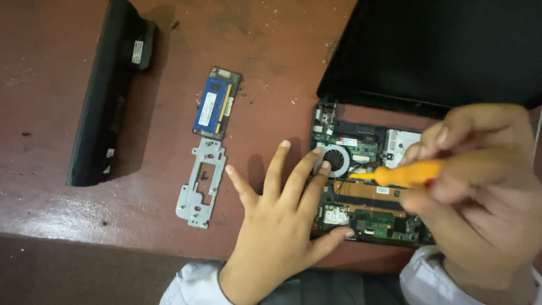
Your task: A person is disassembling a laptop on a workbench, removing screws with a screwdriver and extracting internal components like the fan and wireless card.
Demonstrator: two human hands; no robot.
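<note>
At the far left, the long black plastic battery pack (110, 93) lies on the reddish-brown worn table (56, 186), well apart from the work. Next to the right, the blue memory module on its small grey carrier (217, 103) rests flat, and just below it lies the perforated silver metal bracket (201, 182); both are detached and sit beside, not on, the device.

The left hand (276, 226) is spread, fingers apart, pressing flat on the left edge of the opened black laptop chassis with exposed green circuit board (367, 220); its fingertips (323, 166) reach the round grey cooling fan (334, 158). Keep this hand planted so that the chassis does not shift under tool pressure.

The right hand (480, 175) is clamped around the orange-handled screwdriver (406, 174), whose tip points left toward the fan area. The exact screw engaged cannot be told. Hold the shaft square to the fastener and press firmly before turning; a slipped tip is likely to scar the board or nick the thin black wires near the fan. The black lid panel (440, 51) lies above.
</note>
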